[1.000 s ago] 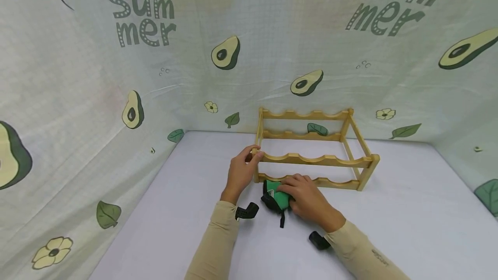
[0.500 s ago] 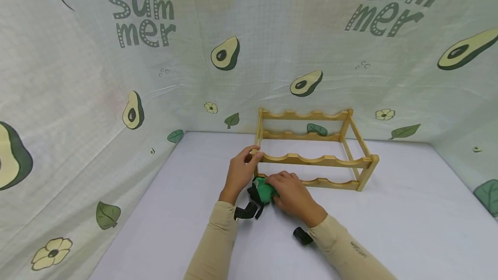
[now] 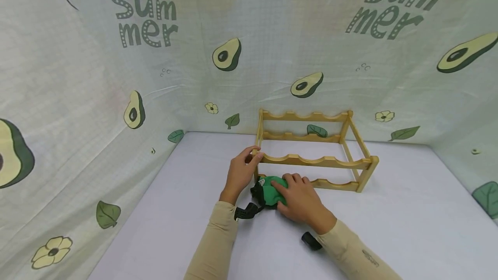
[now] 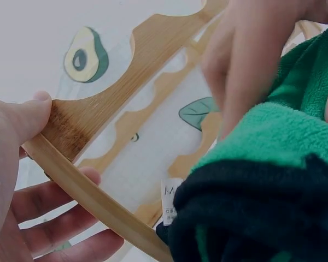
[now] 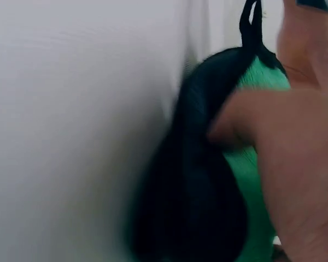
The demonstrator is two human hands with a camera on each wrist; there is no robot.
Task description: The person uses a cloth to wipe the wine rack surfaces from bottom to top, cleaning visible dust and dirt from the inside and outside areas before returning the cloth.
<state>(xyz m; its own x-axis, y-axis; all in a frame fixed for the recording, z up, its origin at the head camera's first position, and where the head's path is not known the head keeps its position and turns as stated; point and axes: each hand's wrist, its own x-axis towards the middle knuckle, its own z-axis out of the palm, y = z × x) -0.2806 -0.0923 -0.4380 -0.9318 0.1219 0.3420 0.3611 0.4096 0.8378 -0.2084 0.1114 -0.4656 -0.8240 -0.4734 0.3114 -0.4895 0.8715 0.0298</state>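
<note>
My left hand (image 3: 239, 174) grips the front left corner of a light wooden rack (image 3: 328, 162) with scalloped rails. In the left wrist view its thumb lies on the top rail end and its fingers are under the side bar. A green terry cloth (image 3: 273, 193) with black edging, a hanging loop and a white label is bunched in my right hand (image 3: 305, 202). The cloth sits against the left part of the rack's lower front rail and hides some of it. In the right wrist view the thumb presses on the cloth's black edging (image 5: 191, 180).
The rack stands on a white tabletop (image 3: 186, 202) close to the back wall. A pale curtain (image 3: 264, 42) printed with avocados and leaves hangs behind and at the sides. A black wrist camera (image 3: 246, 211) sits close to the cloth.
My right hand has slid the cloth left along the lower front rail, then slightly back to the right, and more of its green side shows. The left hand has stayed on the rack corner.
</note>
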